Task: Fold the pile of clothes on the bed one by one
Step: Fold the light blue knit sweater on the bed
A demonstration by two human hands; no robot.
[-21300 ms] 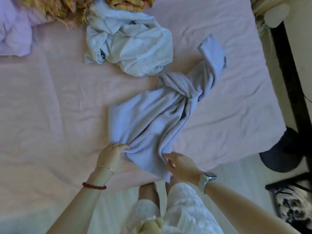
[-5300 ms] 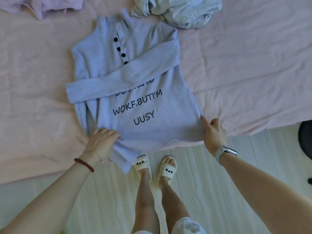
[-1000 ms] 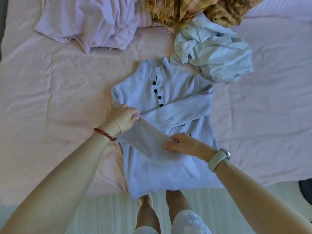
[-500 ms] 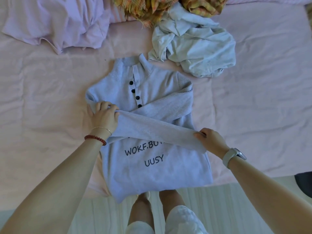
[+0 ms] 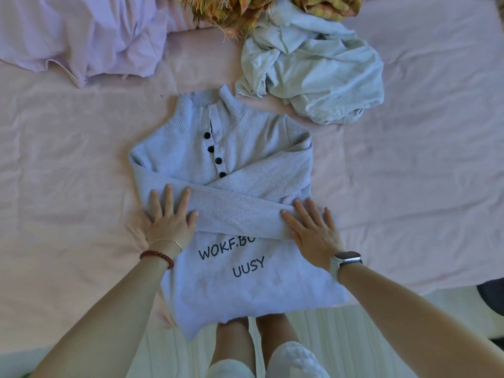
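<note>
A pale blue buttoned sweater [image 5: 191,156] with black lettering lies face up on the pink bed sheet [image 5: 68,186], its hem hanging over the near edge. Both sleeves are folded across the chest, the left one on top. My left hand [image 5: 170,216] lies flat with fingers spread on the left end of that upper sleeve. My right hand [image 5: 313,230] lies flat on the sleeve's cuff end at the right. Neither hand grips anything.
A crumpled light green garment [image 5: 321,72] lies just beyond the sweater's right shoulder. A lilac garment [image 5: 81,36] sits at the far left, and a yellow-orange plaid cloth [image 5: 234,12] at the far middle. Pale floor and my legs are below the bed edge.
The left sleeve, held stretched between both hands half a second ago, now lies flat across the chest. Both hands have let go and rest open on it.
</note>
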